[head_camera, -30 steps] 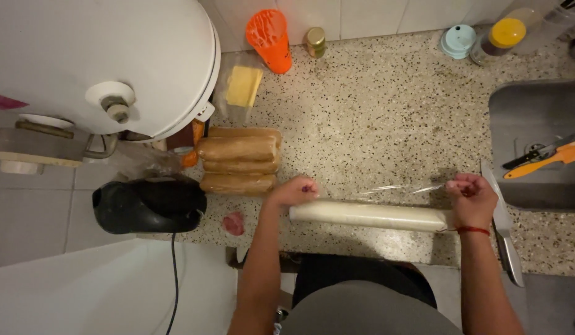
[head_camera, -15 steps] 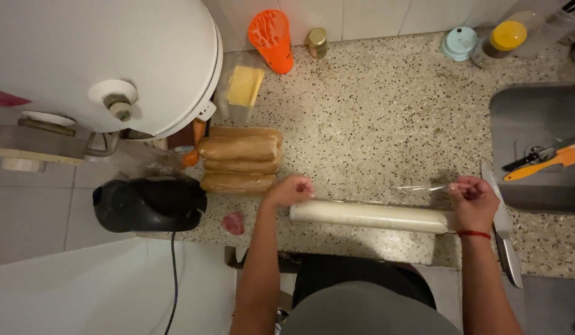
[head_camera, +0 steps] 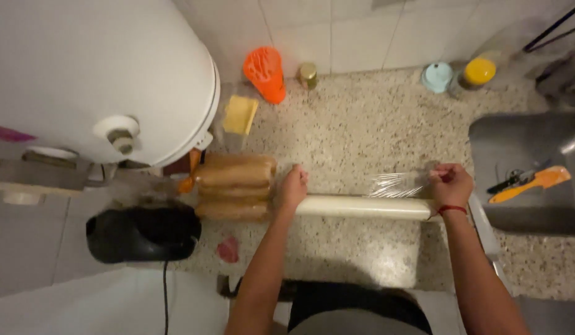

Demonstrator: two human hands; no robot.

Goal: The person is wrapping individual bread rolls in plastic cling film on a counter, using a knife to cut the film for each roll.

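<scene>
A long white roll of cling film (head_camera: 365,206) lies across the speckled counter (head_camera: 362,130). My left hand (head_camera: 292,188) is closed over the roll's left end. My right hand (head_camera: 451,184), with a red band at the wrist, pinches a crinkled flap of clear film (head_camera: 396,184) pulled up from the roll's right end. Just left of my left hand lies a bag of long bread rolls (head_camera: 235,185).
A big white tank (head_camera: 95,80) overhangs the left. At the back stand an orange scoop (head_camera: 264,72), a yellow sponge (head_camera: 240,114), a small jar (head_camera: 308,74), a blue lid (head_camera: 437,77) and a yellow-capped bottle (head_camera: 478,72). The sink (head_camera: 529,136) at right holds an orange-handled utensil (head_camera: 530,183). A black appliance (head_camera: 143,232) sits lower left.
My right hand has drawn the film a little further off the roll, so more crinkled film shows. My left hand stays on the roll's left end.
</scene>
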